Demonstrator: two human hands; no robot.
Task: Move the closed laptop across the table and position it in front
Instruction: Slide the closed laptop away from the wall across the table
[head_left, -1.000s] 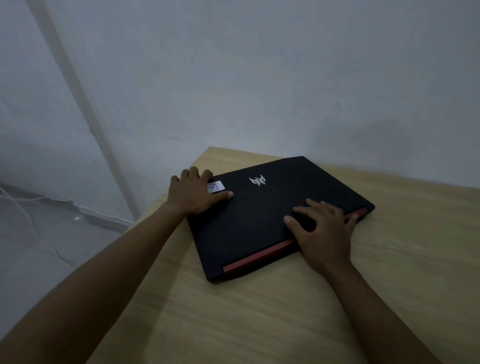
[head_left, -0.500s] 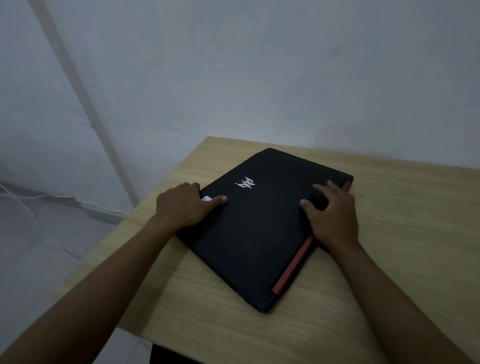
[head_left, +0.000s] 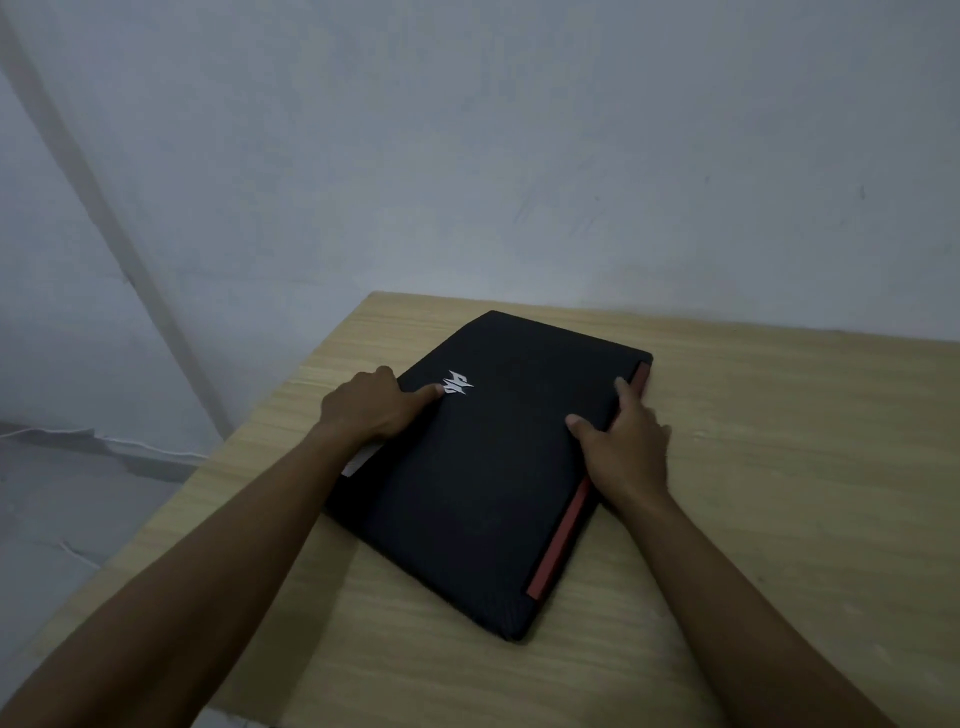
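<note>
A closed black laptop (head_left: 483, 467) with a silver logo and a red hinge strip lies flat on the light wooden table (head_left: 779, 467). It is turned so the red strip runs along its right side. My left hand (head_left: 376, 408) grips its left edge, thumb on the lid beside the logo. My right hand (head_left: 628, 447) holds the right edge over the red strip, thumb and a finger on the lid. A white sticker on the lid's left part is mostly hidden under my left forearm.
A pale wall (head_left: 519, 156) rises directly behind the table's far edge. The table's left edge (head_left: 218, 467) drops to a grey floor (head_left: 67, 519), where a thin white cable runs along the skirting.
The laptop has been rotated, its red strip swinging from the near side to the right side. Both hands shifted from resting on the lid to gripping its left and right edges.
</note>
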